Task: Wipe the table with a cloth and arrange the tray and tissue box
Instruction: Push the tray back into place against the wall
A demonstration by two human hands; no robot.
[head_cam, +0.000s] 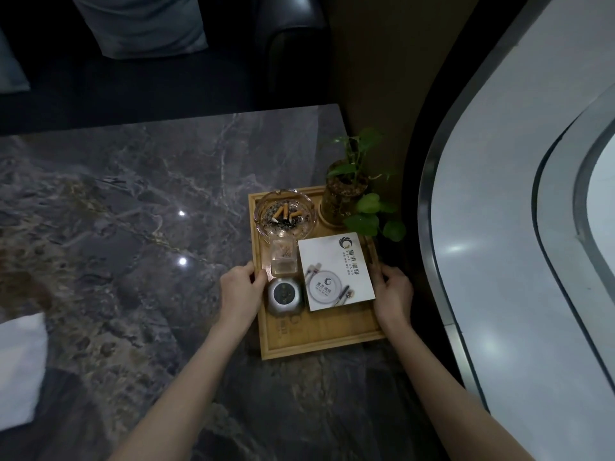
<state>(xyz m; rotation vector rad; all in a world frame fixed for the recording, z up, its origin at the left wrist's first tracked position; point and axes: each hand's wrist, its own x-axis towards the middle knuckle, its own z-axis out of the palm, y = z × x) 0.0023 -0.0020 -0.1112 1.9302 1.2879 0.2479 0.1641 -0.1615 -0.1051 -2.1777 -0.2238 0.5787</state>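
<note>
Gripping a rectangular pale wooden tray (pixel 319 341) by its two long sides, a person leans over a dark grey marble-patterned table (pixel 133 211). The left hand (pixel 241 289) is curled partly closed around the tray's left rim, thumb hooked over the top edge; the right hand (pixel 394 294) is wrapped the same way on the opposite rim, fingers mostly hidden beneath it. A grip on both sides suits a load that could slide or tip, so the hold looks meant for shifting or squaring the tray, though whether it is raised off the table cannot be told. On the tray, at its far left corner, sits a round clear glass ashtray (pixel 284 212) holding cigarette butts and ash. At the far right corner stands a small green leafy plant in a glass jar (pixel 346 194), its leaves trailing over the tray's right rim. Near the tray's middle is a small clear square toothpick holder (pixel 283 257), with a round silver metal call bell (pixel 285 296) just nearer the person. Right of those lies a white square tissue box printed with a plate-and-cutlery design (pixel 336 272), slightly askew to the tray's edges. Well to the left of the tray, at the table's near edge, rests a folded white cloth (pixel 20 371), untouched. The tray sits against the table's right edge.
</note>
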